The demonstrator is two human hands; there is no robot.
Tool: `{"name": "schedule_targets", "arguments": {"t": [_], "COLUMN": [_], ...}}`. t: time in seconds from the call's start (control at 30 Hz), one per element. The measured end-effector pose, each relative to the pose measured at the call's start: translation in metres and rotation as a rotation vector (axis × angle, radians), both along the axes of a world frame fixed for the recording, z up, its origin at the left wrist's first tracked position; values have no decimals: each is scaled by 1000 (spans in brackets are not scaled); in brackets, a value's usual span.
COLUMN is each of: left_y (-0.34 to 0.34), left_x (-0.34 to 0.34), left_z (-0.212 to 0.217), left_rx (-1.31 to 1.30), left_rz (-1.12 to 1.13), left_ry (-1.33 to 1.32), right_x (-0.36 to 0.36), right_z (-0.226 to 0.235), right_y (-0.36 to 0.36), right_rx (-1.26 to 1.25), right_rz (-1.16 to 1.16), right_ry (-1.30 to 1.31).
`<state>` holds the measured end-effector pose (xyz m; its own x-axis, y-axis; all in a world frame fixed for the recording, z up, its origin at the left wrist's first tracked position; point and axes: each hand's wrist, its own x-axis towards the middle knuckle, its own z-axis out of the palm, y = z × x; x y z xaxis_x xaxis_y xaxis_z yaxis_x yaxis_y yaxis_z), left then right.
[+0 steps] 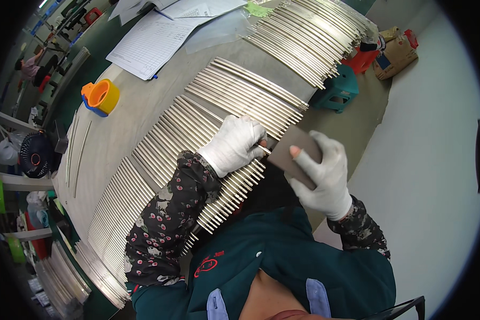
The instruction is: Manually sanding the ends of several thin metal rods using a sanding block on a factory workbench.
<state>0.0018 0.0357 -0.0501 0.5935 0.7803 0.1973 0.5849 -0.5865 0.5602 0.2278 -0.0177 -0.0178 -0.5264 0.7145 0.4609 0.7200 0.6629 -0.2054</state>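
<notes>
My left hand (234, 144), in a white glove with bare fingertips, is closed on a thin metal tube (265, 150) just over the rows of tubes. The tube's end sticks out to the right, close to a grey-brown sponge block (285, 152). My right hand (328, 176), gloved in the same way, grips this block with the bare thumb tip showing on its face. Whether tube and block touch, I cannot tell. Beneath my left hand and forearm lie rows of shiny metal tubes (170, 133), side by side on the grey table (128, 106).
Another bundle of tubes (304, 37) lies at the far right. Paper sheets (154, 42) and a yellow-orange tape roll (104, 97) sit farther back. A green stool (336, 90) and a cardboard box (394, 58) stand beyond the right edge, by a white wall (432, 133).
</notes>
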Motion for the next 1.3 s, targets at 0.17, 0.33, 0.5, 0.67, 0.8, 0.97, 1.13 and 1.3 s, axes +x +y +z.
{"name": "schedule_targets", "arguments": {"t": [0.17, 0.33, 0.5, 0.67, 0.8, 0.97, 1.13, 1.3], "left_y": [0, 0, 1, 5, 3, 2, -2, -7], "left_x": [0, 1, 0, -1, -1, -2, 2, -18], "left_z": [0, 2, 0, -6, -8, -6, -4, 18], "left_rx": [-3, 4, 5, 80, 73, 103, 327, 132], "left_rz": [20, 23, -24, -58, -44, -52, 40, -112], "left_ry": [17, 10, -23, -27, -25, -10, 20, 154], "right_x": [1, -5, 8, 8, 0, 18, 18, 24], "right_z": [-1, -6, 0, -5, -4, -13, -9, -11], "right_y": [11, -3, 9, 14, -1, 21, 15, 14], "right_rx": [103, -81, 94, 55, 14, 121, 82, 84], "right_rz": [-179, 105, -193, -60, -44, -233, -133, -160], "right_ry": [-127, -55, -42, -65, -35, -38, 59, 72]}}
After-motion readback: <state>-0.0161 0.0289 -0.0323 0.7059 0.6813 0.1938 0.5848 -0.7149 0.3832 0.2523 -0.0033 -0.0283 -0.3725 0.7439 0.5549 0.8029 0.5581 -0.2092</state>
